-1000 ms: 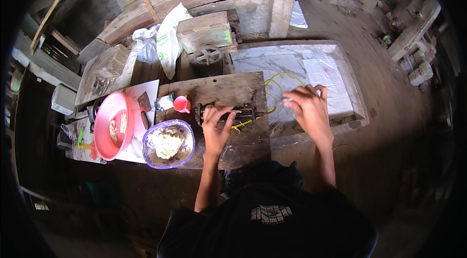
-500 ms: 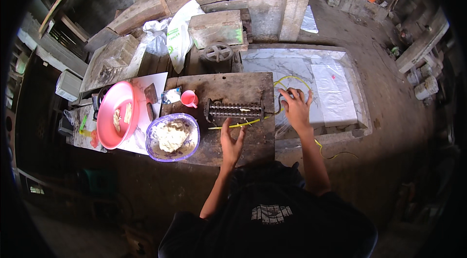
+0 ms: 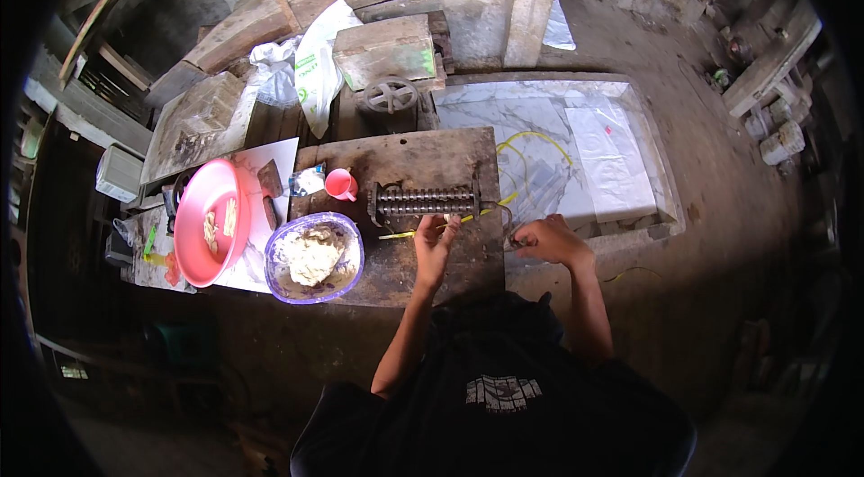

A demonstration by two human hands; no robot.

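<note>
A dark metal roller machine sits on a worn wooden board. My left hand lies flat on the board just below the rollers, fingers spread, fingertips touching a thin yellow strip that lies along the machine's near side. My right hand is at the machine's right end, off the board's edge, curled around the crank handle. A purple bowl with a lump of pale dough stands left of my left hand.
A pink basin holding a few pale pieces and a small pink cup stand to the left. Behind the board is a marble slab with yellow strips and a white sheet. Wooden planks and a post stand beyond.
My right hand came down and back from the marble slab to the machine's right end. My left hand slid off the rollers toward me onto the board.
</note>
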